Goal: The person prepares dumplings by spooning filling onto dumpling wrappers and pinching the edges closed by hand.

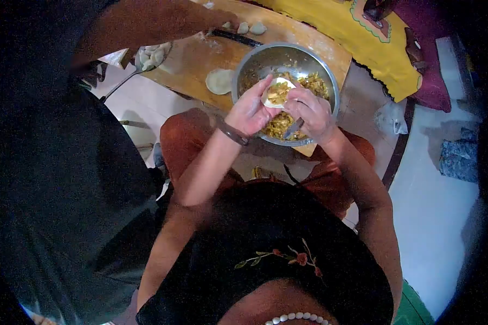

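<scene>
Above a metal bowl (333,81) of chopped filling (279,127), my left hand (252,111) holds a round dough wrapper (280,82) with some filling on it. My right hand (313,115) is at the wrapper's right edge, its fingers bent. A utensil (294,128) with a dark, flat end sticks out below the right palm, held in that hand. Left of the bowl, a flat dough round (220,81) lies on the wooden board (192,65).
Another person's arm (162,24) reaches across the board's upper left, near small dumplings (258,28). A ladle-like strainer (156,56) holds several dumplings at the left. A dark stick (236,38) lies behind the bowl. Yellow cloth (374,59) is at the upper right.
</scene>
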Tool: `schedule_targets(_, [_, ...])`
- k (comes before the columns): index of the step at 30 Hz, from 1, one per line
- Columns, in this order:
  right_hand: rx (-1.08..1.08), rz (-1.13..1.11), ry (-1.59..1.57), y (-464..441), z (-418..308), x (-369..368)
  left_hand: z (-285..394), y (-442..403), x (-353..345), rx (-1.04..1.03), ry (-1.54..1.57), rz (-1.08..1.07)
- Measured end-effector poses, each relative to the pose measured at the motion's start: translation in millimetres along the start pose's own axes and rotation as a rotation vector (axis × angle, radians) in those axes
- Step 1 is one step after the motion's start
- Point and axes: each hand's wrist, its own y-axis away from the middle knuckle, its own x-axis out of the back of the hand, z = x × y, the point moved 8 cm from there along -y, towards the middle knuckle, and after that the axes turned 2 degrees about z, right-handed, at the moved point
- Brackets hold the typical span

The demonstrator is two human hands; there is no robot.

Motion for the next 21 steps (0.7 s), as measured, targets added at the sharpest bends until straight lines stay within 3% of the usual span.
schedule_targets(6, [-0.074, 0.017, -0.028, -8, -2, 5, 6, 5, -4, -0.181, -0.294, 0.164])
schedule_targets(9, [-0.180, 0.044, -0.106, -9, 3, 7, 6, 9, -6, -0.189, -0.428, 0.178])
schedule_targets(21, [-0.400, 0.059, -0.372, -4, 25, -2, -2, 4, 3, -0.123, -0.488, 0.141])
